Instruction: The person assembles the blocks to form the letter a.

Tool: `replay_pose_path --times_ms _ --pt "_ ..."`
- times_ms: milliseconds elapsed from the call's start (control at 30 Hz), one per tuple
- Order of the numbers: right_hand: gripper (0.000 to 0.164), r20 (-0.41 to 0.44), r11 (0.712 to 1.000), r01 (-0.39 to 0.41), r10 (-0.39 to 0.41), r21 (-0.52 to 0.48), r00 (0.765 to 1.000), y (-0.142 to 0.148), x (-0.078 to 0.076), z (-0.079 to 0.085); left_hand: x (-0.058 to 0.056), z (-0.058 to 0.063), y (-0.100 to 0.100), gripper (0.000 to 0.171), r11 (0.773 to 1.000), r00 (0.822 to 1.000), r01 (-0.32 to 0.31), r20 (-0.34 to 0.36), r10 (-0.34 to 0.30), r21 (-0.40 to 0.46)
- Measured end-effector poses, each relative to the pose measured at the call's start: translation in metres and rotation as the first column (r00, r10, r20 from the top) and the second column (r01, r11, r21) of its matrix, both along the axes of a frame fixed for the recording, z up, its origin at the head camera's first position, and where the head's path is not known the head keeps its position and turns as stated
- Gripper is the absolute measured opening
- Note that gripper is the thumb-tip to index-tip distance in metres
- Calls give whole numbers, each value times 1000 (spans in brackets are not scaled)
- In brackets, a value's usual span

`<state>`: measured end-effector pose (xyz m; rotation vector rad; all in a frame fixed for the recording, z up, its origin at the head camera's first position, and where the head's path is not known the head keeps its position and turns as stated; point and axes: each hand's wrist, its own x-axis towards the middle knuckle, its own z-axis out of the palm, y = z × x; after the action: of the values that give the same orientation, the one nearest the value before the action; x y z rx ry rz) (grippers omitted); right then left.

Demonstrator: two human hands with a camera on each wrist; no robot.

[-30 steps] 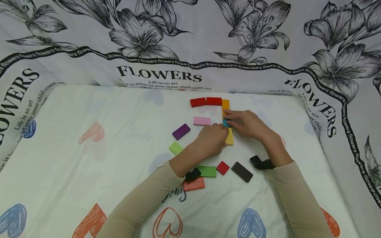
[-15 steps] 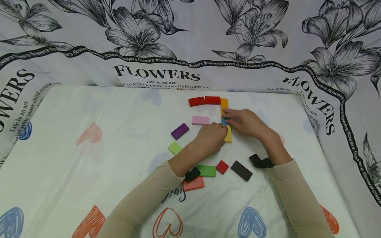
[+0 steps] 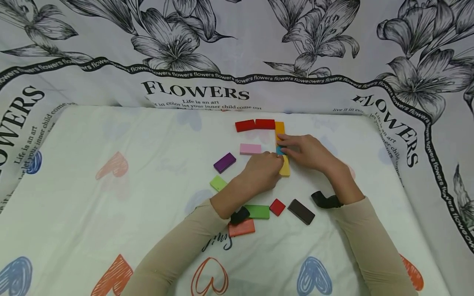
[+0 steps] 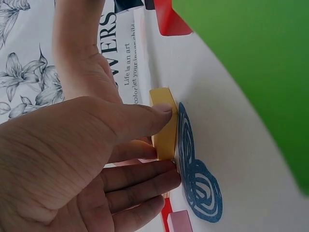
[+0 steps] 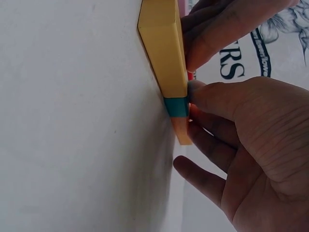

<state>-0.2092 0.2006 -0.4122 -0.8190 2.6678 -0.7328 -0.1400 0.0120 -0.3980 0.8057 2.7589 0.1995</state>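
Note:
My left hand [image 3: 262, 170] pinches a yellow block [image 3: 284, 166] at its upper left; in the left wrist view its thumb [image 4: 161, 112] lies over the block. My right hand [image 3: 309, 153] rests on the column's upper part, fingers relaxed. Its thumb touches a small blue block [image 5: 176, 107], and its other fingers lie at an orange block [image 3: 279, 126]. Orange, blue and yellow stand end to end in one column, the blue mostly covered by fingers. Two red blocks [image 3: 265, 123] form a row leftward from the column's top. A pink block [image 3: 250, 149] lies left of the column.
On the white heart-printed cloth [image 3: 155, 205] lie a purple block [image 3: 224, 163], a light green block [image 3: 217, 183], a green block [image 3: 258, 211], an orange-red block [image 3: 242, 227], a small red block [image 3: 277, 207] and a black block [image 3: 301, 211]. Flower-printed fabric [image 3: 244, 37] hangs behind.
The whole scene shifts slightly in the head view. Both hands and the blocks keep nearly the same places relative to each other.

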Motion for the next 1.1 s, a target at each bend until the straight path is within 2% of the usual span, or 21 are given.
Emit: replay_pose_path --times_ms 200,367,567,800,967,1100 --pt "39 10 1000 0 0 -5 1000 -2 -2 4 -1 1 -3 53 1000 1000 -4 -19 5 27" --pt "39 22 1000 0 0 -6 1000 -3 -1 4 -1 2 -8 52 998 1000 -6 -2 6 56" --pt "37 2 1000 -6 6 1 1000 -4 -1 5 -2 9 -12 58 997 1000 -10 -13 11 76" --pt "38 22 1000 3 -3 -2 1000 -3 -1 4 -7 12 -18 40 996 999 -37 -2 37 85" --pt "38 20 1000 11 -11 11 1000 -3 1 4 -13 17 -27 53 994 997 -79 5 79 73" --pt "40 26 1000 15 -16 25 1000 -3 2 3 -18 20 -36 59 986 992 -126 21 125 105"
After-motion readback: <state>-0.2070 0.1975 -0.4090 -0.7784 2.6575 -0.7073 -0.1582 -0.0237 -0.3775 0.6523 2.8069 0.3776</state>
